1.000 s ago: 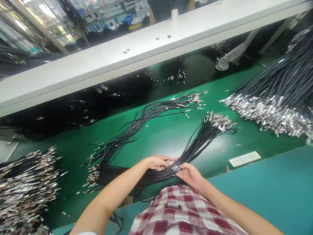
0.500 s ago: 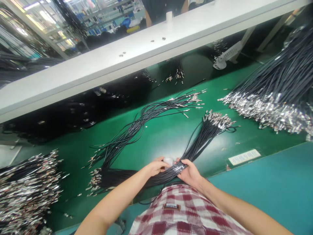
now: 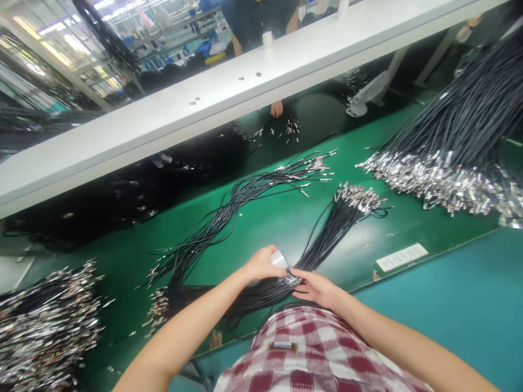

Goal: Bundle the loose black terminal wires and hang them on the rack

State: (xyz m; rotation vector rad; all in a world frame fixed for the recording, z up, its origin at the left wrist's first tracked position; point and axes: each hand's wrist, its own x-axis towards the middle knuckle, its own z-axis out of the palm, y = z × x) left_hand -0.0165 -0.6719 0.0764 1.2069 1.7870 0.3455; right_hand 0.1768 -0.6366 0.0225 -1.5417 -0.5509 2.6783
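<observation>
A thick bundle of black cables (image 3: 329,235) with metal connector ends bends across the green table in front of me. My left hand (image 3: 260,264) is closed around a roll of clear tape (image 3: 278,259), just above the bundle. Shiny clear tape (image 3: 290,279) lies around the cables between my two hands. My right hand (image 3: 315,288) grips the bundle at this taped spot, thumb on top and fingers beneath. Behind it lies a looser, thinner bunch of black cables (image 3: 232,204).
Large heaps of cables with metal ends lie at the right (image 3: 449,169) and left (image 3: 49,321). A white shelf (image 3: 229,92) crosses above the table. A co-worker's hand (image 3: 277,109) shows beneath it. A white label strip (image 3: 402,257) sits near the front edge.
The tape roll has tilted upright in my left hand, and my right fingers have shifted on the taped spot. A co-worker's hand has appeared under the shelf. The view has shifted slightly.
</observation>
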